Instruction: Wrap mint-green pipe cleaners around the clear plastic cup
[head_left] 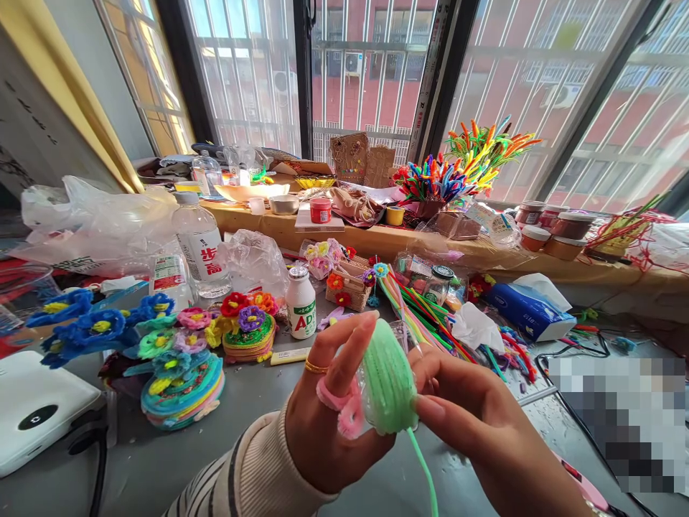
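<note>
My left hand (334, 402) is closed around a clear plastic bottle wrapped in light green pipe cleaner (388, 377), which is raised above the table. A gold ring and a pink fuzzy pipe-cleaner ring (349, 413) sit on its fingers. On the other side, my right hand (474, 409) pinches at the edge of the wrapped bottle, thumb pressed to the green coils. One loose green end hangs from the underside. Most of the bottle is hidden under the wrapping and my fingers.
Fuzzy flower pots (183, 391) stand at the left near a white device (43, 413). Behind my hands are a small white bottle (301, 305), a flower basket (349, 287) and scattered pipe cleaners (430, 309). A blue tissue pack (527, 312) lies at right; a water bottle (202, 248) stands left.
</note>
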The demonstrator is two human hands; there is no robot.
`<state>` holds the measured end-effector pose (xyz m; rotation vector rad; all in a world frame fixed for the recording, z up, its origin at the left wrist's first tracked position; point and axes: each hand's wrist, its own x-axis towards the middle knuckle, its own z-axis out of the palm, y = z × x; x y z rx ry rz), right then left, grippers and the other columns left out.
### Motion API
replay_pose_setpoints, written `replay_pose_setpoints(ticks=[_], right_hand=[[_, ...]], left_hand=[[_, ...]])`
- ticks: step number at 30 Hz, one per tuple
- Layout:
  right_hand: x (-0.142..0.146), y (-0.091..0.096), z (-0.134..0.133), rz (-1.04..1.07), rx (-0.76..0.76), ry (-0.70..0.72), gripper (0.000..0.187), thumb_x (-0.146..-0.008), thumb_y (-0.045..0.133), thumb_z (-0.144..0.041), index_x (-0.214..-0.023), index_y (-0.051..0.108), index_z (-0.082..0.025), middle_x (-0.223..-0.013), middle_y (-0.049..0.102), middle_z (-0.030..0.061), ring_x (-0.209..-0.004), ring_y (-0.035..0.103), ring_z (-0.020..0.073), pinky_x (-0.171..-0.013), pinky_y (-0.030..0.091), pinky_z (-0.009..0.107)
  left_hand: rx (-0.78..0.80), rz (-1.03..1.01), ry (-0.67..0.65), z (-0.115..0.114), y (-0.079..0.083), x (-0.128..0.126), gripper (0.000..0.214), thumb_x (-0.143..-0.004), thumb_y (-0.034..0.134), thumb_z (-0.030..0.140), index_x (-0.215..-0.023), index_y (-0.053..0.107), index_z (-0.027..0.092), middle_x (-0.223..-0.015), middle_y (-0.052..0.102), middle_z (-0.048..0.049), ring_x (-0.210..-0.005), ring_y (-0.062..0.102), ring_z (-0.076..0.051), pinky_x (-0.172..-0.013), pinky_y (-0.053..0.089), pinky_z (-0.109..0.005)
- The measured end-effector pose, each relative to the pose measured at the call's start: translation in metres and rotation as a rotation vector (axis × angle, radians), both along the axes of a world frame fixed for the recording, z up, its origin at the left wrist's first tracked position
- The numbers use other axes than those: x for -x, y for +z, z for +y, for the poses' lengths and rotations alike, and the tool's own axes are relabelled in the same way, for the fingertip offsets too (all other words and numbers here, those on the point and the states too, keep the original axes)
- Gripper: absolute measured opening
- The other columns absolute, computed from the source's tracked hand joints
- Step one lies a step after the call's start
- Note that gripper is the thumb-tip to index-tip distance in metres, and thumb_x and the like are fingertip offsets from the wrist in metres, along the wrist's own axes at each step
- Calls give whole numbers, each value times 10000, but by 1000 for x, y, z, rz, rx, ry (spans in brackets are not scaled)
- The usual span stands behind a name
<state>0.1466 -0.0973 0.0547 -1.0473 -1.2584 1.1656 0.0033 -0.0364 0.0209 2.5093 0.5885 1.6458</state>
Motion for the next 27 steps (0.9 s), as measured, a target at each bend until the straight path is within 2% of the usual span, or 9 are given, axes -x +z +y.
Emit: replay_pose_setpoints(ticks=[11, 17, 27], right_hand=[[2, 4, -1, -36, -11, -33, 196, -686, 614, -347, -601, 545, -184, -667, 507, -2, -654, 460, 121, -601, 350, 240], [2, 3, -1, -42, -7, -60, 178, -684, 620, -335, -600, 568, -187, -670, 513, -6, -662, 453, 121, -603, 339, 241], [3, 2, 4, -60, -4, -93, 199, -666, 629, -357, -593, 583, -178, -662, 531, -4, -645, 462, 122, -589, 343, 246]], left_hand=[[3, -18, 14, 0, -2, 0, 761, -647, 623, 181, -1307, 244, 167, -1186, 415, -130, -1083, 455, -220, -858, 464, -345], [-40, -12, 65, 2, -1, -2, 743, -633, 631, 174, -1286, 278, 138, -1146, 439, -138, -1040, 476, -221, -835, 474, -342], [-49, -27, 41, 8, -6, -4, 784, -640, 624, 171, -1317, 230, 145, -1154, 420, -128, -1085, 448, -214, -871, 458, -331]])
